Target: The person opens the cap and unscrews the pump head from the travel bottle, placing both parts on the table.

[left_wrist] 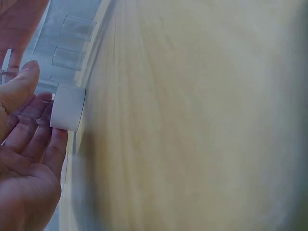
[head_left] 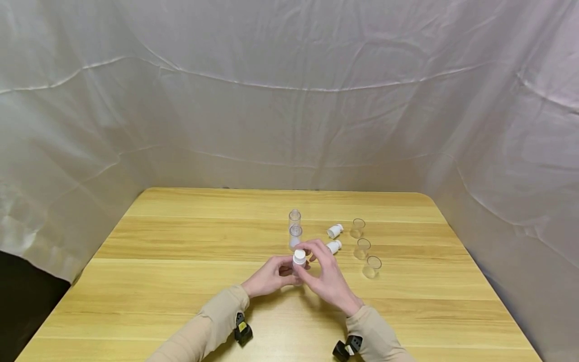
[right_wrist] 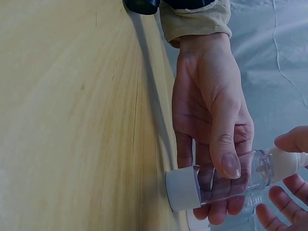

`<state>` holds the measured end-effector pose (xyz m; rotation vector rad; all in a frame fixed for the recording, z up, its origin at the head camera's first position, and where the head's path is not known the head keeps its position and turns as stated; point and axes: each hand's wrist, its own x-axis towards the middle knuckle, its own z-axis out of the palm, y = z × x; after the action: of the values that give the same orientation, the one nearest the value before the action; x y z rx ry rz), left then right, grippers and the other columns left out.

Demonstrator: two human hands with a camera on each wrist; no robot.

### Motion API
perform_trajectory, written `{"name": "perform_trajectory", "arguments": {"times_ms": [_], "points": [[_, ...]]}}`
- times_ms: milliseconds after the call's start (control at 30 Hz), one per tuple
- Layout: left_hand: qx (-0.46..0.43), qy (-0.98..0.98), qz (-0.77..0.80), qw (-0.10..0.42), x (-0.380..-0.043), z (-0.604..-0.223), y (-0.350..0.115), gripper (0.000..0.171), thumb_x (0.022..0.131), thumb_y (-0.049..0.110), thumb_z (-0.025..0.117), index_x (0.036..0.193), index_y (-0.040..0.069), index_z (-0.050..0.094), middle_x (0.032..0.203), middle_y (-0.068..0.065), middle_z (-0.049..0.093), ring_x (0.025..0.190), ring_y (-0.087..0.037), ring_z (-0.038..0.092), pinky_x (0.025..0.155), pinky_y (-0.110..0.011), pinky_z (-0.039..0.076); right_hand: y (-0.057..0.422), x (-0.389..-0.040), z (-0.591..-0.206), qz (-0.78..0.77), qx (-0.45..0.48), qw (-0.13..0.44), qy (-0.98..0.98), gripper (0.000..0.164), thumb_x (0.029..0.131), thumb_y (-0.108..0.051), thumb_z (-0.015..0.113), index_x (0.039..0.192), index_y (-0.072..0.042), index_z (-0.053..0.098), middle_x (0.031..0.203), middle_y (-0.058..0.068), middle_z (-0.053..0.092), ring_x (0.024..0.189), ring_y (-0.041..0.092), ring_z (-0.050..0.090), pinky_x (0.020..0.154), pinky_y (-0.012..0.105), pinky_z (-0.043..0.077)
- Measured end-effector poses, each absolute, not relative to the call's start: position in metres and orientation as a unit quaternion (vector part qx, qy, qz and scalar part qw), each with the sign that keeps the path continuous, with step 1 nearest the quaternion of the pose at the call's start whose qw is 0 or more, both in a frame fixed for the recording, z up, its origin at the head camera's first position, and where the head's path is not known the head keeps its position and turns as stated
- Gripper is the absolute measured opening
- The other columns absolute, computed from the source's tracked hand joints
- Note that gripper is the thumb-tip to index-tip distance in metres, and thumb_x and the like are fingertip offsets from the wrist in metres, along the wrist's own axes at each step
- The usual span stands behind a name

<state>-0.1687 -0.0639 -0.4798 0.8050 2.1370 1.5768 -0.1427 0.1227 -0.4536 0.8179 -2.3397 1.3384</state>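
Observation:
My left hand [head_left: 270, 277] grips a small clear bottle [right_wrist: 226, 180] with a white base [right_wrist: 183, 188], its thumb against the clear wall. At the bottle's upper end is a white top [head_left: 299, 256], which my right hand [head_left: 329, 279] holds between thumb and fingers. The bottle stands roughly upright just above the table. In the left wrist view the white base [left_wrist: 68, 108] shows below my left fingers, while much of the clear body is hidden. Just beyond the hands stand two more clear bottles, a nearer one [head_left: 295, 237] and a farther one [head_left: 294, 217].
Two white tops lie on their sides right of the bottles, a farther one [head_left: 335, 231] and a nearer one [head_left: 334, 247], partly behind my right hand. Three clear caps [head_left: 362, 249] stand in a row farther right. Pale cloth [head_left: 289, 125] surrounds the wooden table [head_left: 181, 281].

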Motion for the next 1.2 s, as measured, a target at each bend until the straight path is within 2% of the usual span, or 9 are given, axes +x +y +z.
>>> {"name": "perform_trajectory", "arguments": {"times_ms": [600,833,1067,1200], "points": [[0.29,0.758,0.556,0.179,-0.1693,-0.4826,-0.064,0.044,0.094,0.013,0.069,0.135,0.002,0.059,0.137,-0.016,0.065,0.131,-0.033,0.059,0.117,-0.045,0.045,0.1228,-0.1386,-0.4496,0.467,0.28,0.145,-0.826,0.037,0.09,-0.012,0.075,0.125,-0.014,0.063,0.119,0.002,0.065,0.11,0.018,0.061,0.096,0.043,0.055],[0.293,0.757,0.556,0.18,-0.1704,-0.4843,-0.0639,0.046,0.094,0.013,0.069,0.137,0.002,0.058,0.139,-0.016,0.063,0.132,-0.033,0.058,0.118,-0.045,0.043,0.1235,-0.1388,-0.45,0.465,0.285,0.152,-0.824,0.038,0.089,-0.012,0.075,0.125,-0.013,0.063,0.119,0.003,0.066,0.111,0.018,0.061,0.097,0.039,0.054],[0.295,0.752,0.56,0.182,-0.1711,-0.4858,-0.0633,0.046,0.095,0.012,0.068,0.138,0.003,0.057,0.141,-0.016,0.061,0.135,-0.033,0.056,0.119,-0.044,0.042,0.1232,-0.1378,-0.4492,0.466,0.278,0.144,-0.827,0.038,0.089,-0.011,0.075,0.125,-0.008,0.063,0.12,0.003,0.065,0.111,0.018,0.061,0.098,0.041,0.054],[0.294,0.751,0.563,0.182,-0.1705,-0.4852,-0.063,0.046,0.095,0.011,0.068,0.138,0.002,0.057,0.142,-0.016,0.061,0.135,-0.033,0.056,0.119,-0.042,0.042,0.1236,-0.1375,-0.4487,0.465,0.275,0.141,-0.829,0.039,0.089,-0.01,0.075,0.126,-0.01,0.063,0.12,0.003,0.065,0.111,0.017,0.061,0.098,0.04,0.054]]}}
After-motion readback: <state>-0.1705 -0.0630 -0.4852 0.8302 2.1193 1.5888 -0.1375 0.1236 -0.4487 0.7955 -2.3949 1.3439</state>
